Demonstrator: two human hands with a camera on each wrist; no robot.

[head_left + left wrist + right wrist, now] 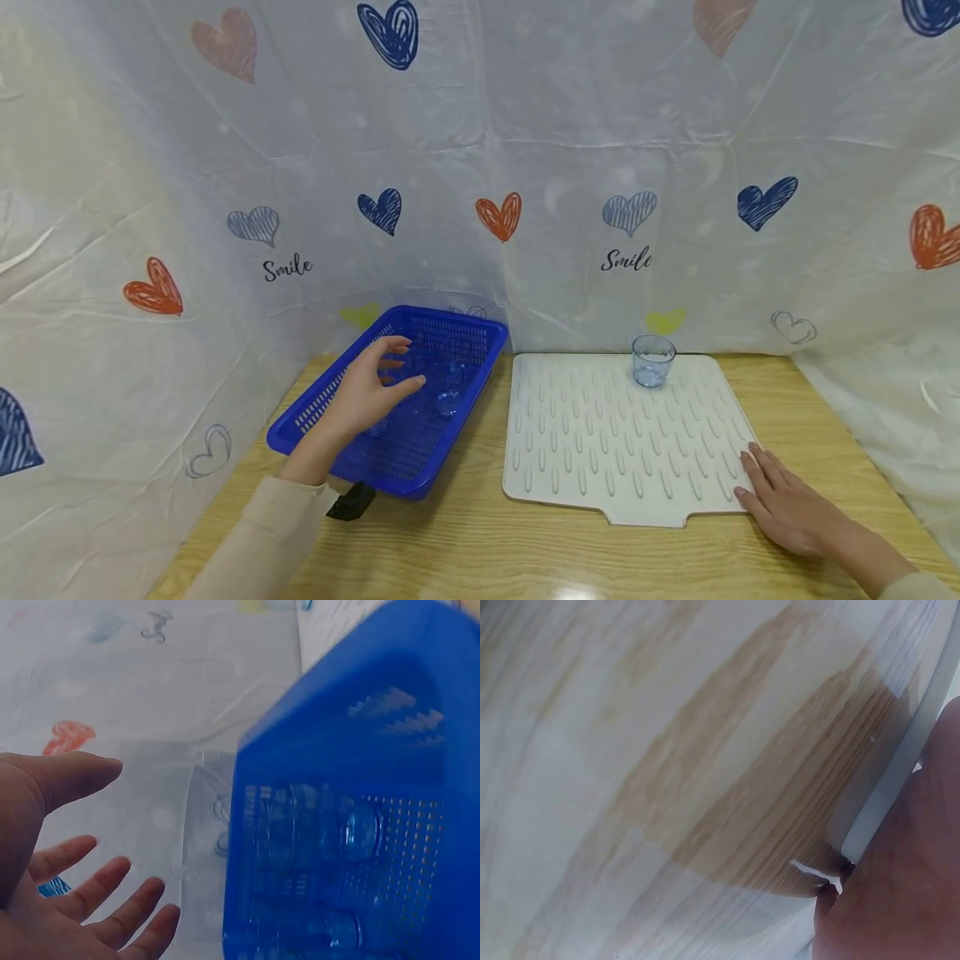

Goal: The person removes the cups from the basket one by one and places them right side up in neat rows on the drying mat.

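Observation:
My left hand (363,392) hovers over the blue plastic basket (495,333), fingers spread and thumb apart, holding nothing. Clear drinking glasses lie inside the basket; one glass (448,393) shows to the right of my thumb, and the hand partly hides the others. In the left wrist view, a glass (360,829) lies on its side behind the perforated wall. A white ridged draining board (570,450) occupies the right side, with an upright bluish glass (652,364) near its back edge. My right hand (791,504) rests, fingers extended, on the board's front right corner.
Both the basket and the board are on a light wood table (480,533). A white curtain (555,108) printed with hearts hangs right behind them and along both sides. Below my left wrist, a small black object (351,503) shows at the basket's front edge.

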